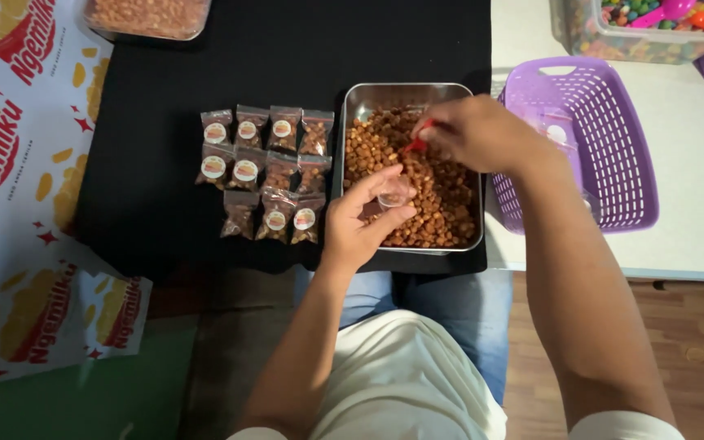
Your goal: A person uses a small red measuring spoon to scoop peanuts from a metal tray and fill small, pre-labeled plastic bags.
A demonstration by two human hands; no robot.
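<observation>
A steel tray (354, 103) full of brown roasted nuts (442, 200) sits on a black cloth. Over its near left part, my left hand (360, 220) holds a small clear plastic bag (393, 194) open at the top. My right hand (474, 134) hovers over the tray's middle and grips a small red scoop (417, 143), its tip just above the nuts. Left of the tray lie several filled small bags (266, 175) with round labels, laid out in three rows.
A purple plastic basket (613, 155) stands right of the tray on a white table. At the far right is a clear tub of coloured sweets (637, 33). A clear container of nuts (148, 16) sits at the far left. Printed sheets (10, 163) cover the left.
</observation>
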